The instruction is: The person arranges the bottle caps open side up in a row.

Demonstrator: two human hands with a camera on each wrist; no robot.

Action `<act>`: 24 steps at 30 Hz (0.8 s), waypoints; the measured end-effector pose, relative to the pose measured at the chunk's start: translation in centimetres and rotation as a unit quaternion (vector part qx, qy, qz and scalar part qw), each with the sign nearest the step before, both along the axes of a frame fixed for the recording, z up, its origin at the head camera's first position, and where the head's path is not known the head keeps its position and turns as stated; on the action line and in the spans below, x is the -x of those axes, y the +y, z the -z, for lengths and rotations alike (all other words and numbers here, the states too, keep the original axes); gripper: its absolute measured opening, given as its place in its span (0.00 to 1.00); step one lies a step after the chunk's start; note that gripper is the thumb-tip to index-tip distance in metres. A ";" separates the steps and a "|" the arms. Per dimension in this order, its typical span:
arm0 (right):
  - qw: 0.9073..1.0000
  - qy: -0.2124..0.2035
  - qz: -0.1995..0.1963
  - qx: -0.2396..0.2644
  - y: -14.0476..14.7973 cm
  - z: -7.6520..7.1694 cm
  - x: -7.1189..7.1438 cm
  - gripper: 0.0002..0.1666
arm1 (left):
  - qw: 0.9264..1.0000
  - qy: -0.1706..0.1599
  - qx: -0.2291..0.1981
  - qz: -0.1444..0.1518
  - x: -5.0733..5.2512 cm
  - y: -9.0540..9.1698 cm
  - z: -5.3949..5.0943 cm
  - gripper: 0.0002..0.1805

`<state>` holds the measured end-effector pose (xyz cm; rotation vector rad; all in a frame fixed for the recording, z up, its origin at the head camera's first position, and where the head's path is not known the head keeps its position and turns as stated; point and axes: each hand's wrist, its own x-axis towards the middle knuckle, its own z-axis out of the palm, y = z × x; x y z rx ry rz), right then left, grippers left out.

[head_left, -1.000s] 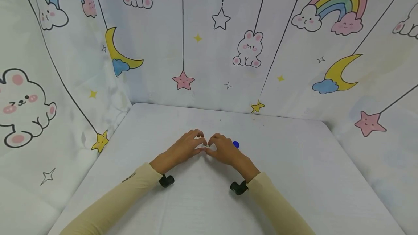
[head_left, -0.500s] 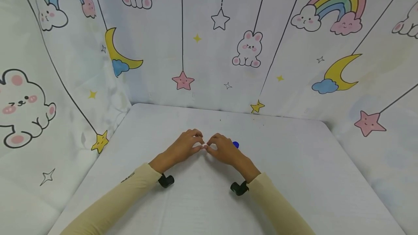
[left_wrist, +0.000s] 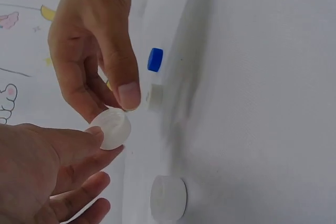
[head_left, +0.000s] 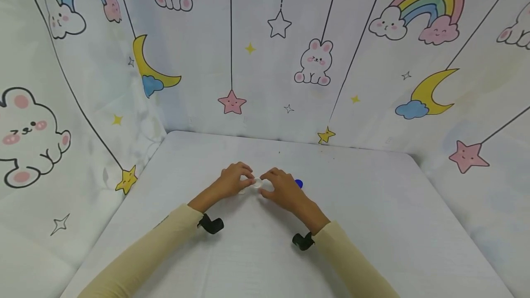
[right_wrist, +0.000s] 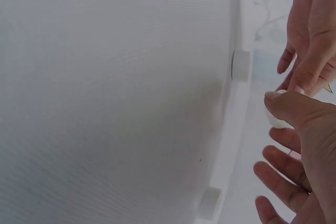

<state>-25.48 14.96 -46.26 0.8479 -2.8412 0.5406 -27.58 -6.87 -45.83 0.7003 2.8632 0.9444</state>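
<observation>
A white bottle cap (left_wrist: 113,129), its hollow side showing in the left wrist view, is held up between the two hands. My left hand (head_left: 230,182) pinches it with thumb and forefinger, its other fingers spread apart. On the cap's opposite side, the thumb and forefinger of my right hand (head_left: 285,190) curve about its rim; the right wrist view has that thumb (right_wrist: 291,107) over it. A second white cap (left_wrist: 168,199) lies on the table below the left hand. Farther off lie another white cap (left_wrist: 155,97) and a blue cap (left_wrist: 155,60).
The hands work over a white-covered table (head_left: 356,224). A white curtain (head_left: 265,68) printed with stars, moons and rabbits rises behind its far edge. Small dark straps or cameras (head_left: 212,224) sit at both wrists.
My left hand has shifted slightly left and away from the right, so the white cap between them now shows. A white cap beneath the left hand has come into sight. The right hand barely moved.
</observation>
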 end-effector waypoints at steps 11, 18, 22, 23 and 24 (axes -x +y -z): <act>0.999 0.034 -0.010 -0.010 -0.4 0.6 -0.1 0.24 | 0.994 -0.107 -0.002 -0.014 0.3 -0.3 -0.7 0.18; 0.999 0.038 -0.010 -0.008 -0.4 0.8 -0.1 0.23 | 0.990 -0.137 -0.009 -0.019 0.1 -0.3 -1.0 0.19; 0.999 0.047 -0.016 -0.005 -0.2 1.0 0.0 0.22 | 0.989 -0.143 -0.009 -0.020 0.1 -0.2 -0.8 0.19; 0.999 0.049 -0.018 -0.005 -0.1 1.0 0.0 0.21 | 0.989 -0.143 -0.009 -0.019 0.1 -0.2 -0.7 0.18; 0.998 0.052 -0.021 -0.004 -0.1 1.0 0.0 0.21 | 0.990 -0.141 -0.009 -0.018 0.0 -0.2 -0.7 0.18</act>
